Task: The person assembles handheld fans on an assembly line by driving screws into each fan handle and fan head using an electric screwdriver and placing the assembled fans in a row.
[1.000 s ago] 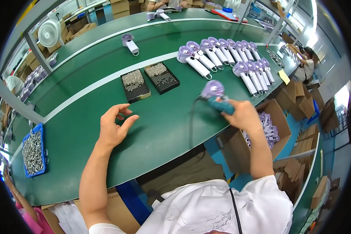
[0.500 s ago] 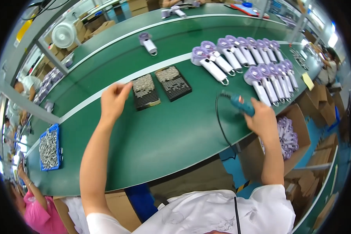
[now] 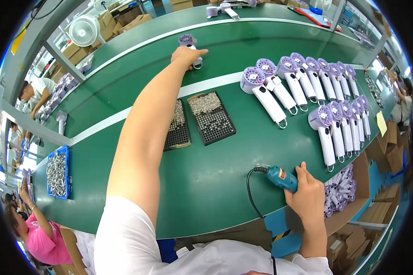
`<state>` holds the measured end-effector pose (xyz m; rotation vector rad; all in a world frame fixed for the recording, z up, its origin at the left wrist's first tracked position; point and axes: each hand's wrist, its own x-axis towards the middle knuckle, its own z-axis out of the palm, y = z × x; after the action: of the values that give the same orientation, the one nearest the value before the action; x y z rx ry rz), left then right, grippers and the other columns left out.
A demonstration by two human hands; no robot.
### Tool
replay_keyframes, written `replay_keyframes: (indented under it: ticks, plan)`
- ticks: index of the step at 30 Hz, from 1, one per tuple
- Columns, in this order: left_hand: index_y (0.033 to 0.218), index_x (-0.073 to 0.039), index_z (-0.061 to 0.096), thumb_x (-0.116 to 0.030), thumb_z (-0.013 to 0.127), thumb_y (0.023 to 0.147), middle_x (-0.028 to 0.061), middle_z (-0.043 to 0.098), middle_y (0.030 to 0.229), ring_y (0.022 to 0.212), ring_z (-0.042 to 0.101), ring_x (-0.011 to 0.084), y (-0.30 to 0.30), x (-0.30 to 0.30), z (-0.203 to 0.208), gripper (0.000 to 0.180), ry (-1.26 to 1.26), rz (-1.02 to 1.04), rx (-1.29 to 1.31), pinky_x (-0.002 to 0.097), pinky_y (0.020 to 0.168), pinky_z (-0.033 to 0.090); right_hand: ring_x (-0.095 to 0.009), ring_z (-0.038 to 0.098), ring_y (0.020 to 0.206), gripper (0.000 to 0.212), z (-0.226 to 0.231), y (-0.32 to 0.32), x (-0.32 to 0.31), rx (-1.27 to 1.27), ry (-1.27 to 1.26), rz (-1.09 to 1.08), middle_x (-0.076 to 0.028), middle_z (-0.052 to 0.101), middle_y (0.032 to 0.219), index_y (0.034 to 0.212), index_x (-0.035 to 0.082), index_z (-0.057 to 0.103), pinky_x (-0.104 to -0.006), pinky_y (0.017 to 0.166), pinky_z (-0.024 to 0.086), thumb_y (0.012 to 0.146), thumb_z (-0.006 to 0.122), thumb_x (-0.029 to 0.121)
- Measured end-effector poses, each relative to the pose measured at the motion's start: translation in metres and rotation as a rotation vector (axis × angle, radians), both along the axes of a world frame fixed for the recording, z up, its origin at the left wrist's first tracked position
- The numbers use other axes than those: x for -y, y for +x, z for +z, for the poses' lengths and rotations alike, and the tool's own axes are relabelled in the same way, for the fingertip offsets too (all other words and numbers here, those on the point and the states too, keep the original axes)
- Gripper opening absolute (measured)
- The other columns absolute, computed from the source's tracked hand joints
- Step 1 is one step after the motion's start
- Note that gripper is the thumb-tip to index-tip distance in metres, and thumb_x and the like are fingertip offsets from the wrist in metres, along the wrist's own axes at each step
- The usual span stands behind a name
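My left hand point(image 3: 186, 57) reaches far over the green work surface and closes round the white handle of a lone handheld fan point(image 3: 186, 40) with a purple head. Part of the handle and most fingers are hidden under the hand. Close to the near edge, my right hand point(image 3: 306, 192) grips a teal electric screwdriver point(image 3: 282, 178), its black cable curving down. Two black perforated trays of small screws, a right one point(image 3: 212, 117) and a left one point(image 3: 179, 130), lie side by side; my left forearm covers part of the left one.
Rows of white-and-purple handheld fans point(image 3: 273, 105) lie on the right. A cardboard box point(image 3: 360, 201) below them holds purple parts. At left stands a blue basket point(image 3: 68, 172) of metal loops. A pale divider strip point(image 3: 220, 81) crosses the green surface. Other people work on both sides.
My left hand has moved from beside the screw trays out to the lone fan and closed on it. My right hand, with the screwdriver, has come down nearer the front edge. The view has shifted.
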<state>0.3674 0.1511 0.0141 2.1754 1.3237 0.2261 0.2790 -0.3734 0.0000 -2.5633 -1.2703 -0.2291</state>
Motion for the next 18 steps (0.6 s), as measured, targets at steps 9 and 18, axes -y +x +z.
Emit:
replay_keyframes:
  ticks: [9,18]
  plan:
    - [0.107,0.003,0.063,-0.030,0.075,0.091,0.0157,0.071,0.089,0.068,0.069,0.0244,-0.045,-0.032,-0.003,0.039,-0.544,-0.064,0.682,0.0338,0.048,0.050,-0.038,0.072,0.081,0.064,-0.002,-0.001,-0.007,0.024,-0.002,0.026,-0.035,0.064,0.123,0.116,-0.010,0.062,-0.0404,0.072,0.060,0.059,0.084,0.010]
    - [0.134,0.009,0.047,-0.025,0.047,0.102,0.0236,0.067,0.117,0.098,0.066,0.0282,-0.259,0.048,0.012,0.047,-0.987,-0.389,1.281,0.0410,0.082,0.049,-0.045,0.068,0.079,0.045,0.015,0.005,-0.015,-0.023,-0.099,-0.040,-0.029,0.069,0.092,0.110,-0.007,0.064,-0.0496,0.073,0.056,0.071,0.080,0.010]
